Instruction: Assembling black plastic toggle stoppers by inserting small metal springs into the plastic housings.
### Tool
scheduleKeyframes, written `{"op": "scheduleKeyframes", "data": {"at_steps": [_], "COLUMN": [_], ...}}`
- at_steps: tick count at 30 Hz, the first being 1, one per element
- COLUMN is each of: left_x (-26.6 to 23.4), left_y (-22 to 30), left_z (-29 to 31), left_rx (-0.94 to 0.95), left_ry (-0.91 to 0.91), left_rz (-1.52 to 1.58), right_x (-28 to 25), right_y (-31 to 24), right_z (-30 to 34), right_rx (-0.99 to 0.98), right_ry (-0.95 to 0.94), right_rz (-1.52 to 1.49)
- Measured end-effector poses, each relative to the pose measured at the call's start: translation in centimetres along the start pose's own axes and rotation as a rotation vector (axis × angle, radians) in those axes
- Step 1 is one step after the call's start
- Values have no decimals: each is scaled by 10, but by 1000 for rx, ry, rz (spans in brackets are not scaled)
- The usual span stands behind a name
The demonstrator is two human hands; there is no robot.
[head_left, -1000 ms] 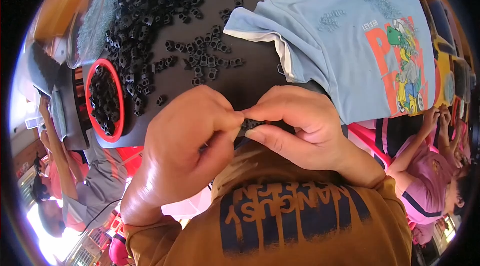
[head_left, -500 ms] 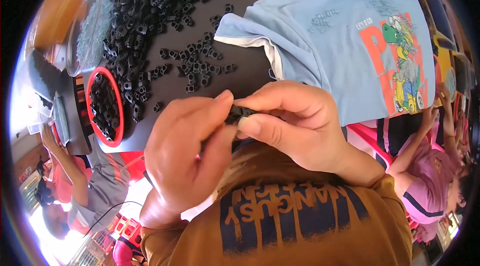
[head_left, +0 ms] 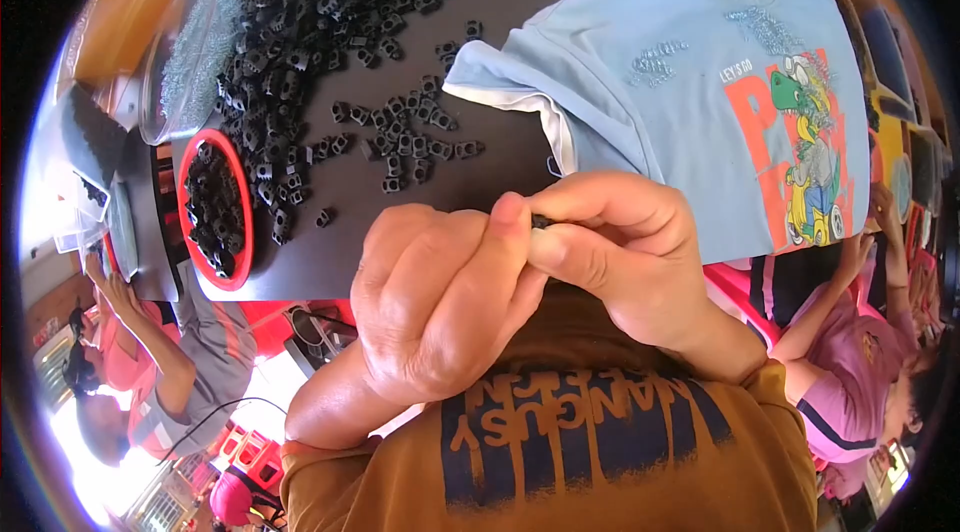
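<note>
Both of my hands meet above the table's near edge, in front of my chest. My right hand (head_left: 628,250) pinches a small black plastic piece (head_left: 541,221) between thumb and forefinger; most of it is hidden. Pressed against the same piece from the other side is my left hand (head_left: 440,294), closed with its fingers curled in. Just beyond my hands, a loose cluster of similar black pieces (head_left: 405,132) lies on the dark table (head_left: 320,277). A folded light blue T-shirt (head_left: 610,102) is spread beyond my right hand, with small shiny spring-like bits (head_left: 655,64) on it.
A big heap of black pieces (head_left: 290,32) covers the far left of the table. A red-rimmed oval basket (head_left: 246,232) holds more. Behind it stands a clear tub (head_left: 150,112) of shiny bits. Other people sit at left (head_left: 215,342) and right (head_left: 860,352).
Both hands have shifted slightly to the right. My left hand has turned so its back and curled fingers show more, and the black piece is more covered.
</note>
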State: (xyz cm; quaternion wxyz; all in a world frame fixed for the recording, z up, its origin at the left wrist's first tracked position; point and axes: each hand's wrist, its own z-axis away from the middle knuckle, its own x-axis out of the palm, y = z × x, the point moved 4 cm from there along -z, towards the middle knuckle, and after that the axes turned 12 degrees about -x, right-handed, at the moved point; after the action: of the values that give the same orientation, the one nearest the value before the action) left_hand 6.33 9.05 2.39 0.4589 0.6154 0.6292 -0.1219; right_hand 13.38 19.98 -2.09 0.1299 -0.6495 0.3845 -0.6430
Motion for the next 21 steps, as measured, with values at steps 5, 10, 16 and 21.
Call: {"op": "scheduleKeyframes", "data": {"at_steps": [5,10,16,21], "left_x": [-10,-33,-32,-19], "left_y": [-1,-23,-44,-45], "left_z": [1,34,72,57], "left_rx": [-112,-243,-355,-285], "left_ry": [-8,26,31,39], "left_rz": [-18,-76,-154,-202], "right_x": [5,6,-6,-99], "right_y": [0,-35,-130,-239], "right_z": [4,-3,-74,-198], "right_rx": [17,16,-274,-520], "right_ry": [31,-91,147,299], "right_rz": [206,514,1057,1575]}}
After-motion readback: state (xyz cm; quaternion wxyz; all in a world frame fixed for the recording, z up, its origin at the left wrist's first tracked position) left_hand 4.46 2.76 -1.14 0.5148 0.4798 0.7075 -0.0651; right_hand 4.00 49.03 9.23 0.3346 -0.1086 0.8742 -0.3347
